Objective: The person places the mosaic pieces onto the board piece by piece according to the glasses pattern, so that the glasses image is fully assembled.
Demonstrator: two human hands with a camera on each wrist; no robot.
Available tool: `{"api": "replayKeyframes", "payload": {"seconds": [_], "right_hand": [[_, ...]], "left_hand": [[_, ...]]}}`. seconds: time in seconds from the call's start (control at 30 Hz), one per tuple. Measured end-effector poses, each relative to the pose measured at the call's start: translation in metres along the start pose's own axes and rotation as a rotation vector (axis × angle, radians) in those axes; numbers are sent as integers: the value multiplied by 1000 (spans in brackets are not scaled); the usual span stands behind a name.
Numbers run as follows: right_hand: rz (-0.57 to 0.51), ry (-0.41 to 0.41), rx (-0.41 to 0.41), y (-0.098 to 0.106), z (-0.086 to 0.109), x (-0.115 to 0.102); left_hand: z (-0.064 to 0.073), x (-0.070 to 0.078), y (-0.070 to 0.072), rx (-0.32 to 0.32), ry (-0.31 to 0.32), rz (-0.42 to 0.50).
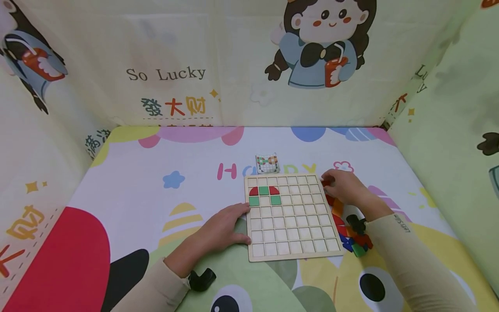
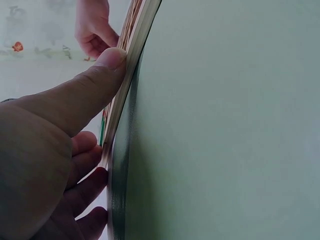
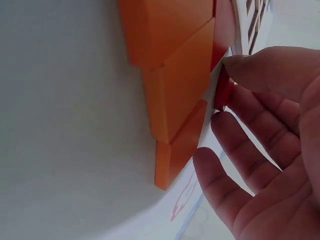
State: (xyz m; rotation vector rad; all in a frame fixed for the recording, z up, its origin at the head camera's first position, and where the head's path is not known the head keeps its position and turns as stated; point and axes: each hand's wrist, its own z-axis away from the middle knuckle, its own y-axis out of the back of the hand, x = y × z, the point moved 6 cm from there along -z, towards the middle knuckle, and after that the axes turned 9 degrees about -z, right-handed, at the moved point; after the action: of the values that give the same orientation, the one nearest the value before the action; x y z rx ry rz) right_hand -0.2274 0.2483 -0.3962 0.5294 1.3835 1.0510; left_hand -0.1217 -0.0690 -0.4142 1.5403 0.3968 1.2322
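Observation:
A wooden grid board lies on the table. Red rounded pieces and green squares fill several cells at its upper left. My left hand rests against the board's left edge, thumb and fingertips spread along it; in the left wrist view the thumb presses on the rim. Beyond the board's upper right edge, my right hand pinches a small red piece between thumb and forefinger, the other fingers loosely bent. Orange blocks lie just beside those fingers.
Loose red, orange, blue and green pieces are heaped along the board's right side, partly under the right wrist. A small pattern card lies just behind the board. Printed cloth walls enclose the table's back and sides.

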Motion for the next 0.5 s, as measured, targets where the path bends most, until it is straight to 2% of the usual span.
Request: {"api": "replayKeyframes", "payload": {"seconds": [0.3, 0.5], "right_hand": [[-45, -7, 16, 6, 3, -5], [-53, 55, 16, 2, 9, -24]], "left_hand": [[0, 0, 0, 2, -5, 7], [0, 0, 0, 8, -10, -1]]}}
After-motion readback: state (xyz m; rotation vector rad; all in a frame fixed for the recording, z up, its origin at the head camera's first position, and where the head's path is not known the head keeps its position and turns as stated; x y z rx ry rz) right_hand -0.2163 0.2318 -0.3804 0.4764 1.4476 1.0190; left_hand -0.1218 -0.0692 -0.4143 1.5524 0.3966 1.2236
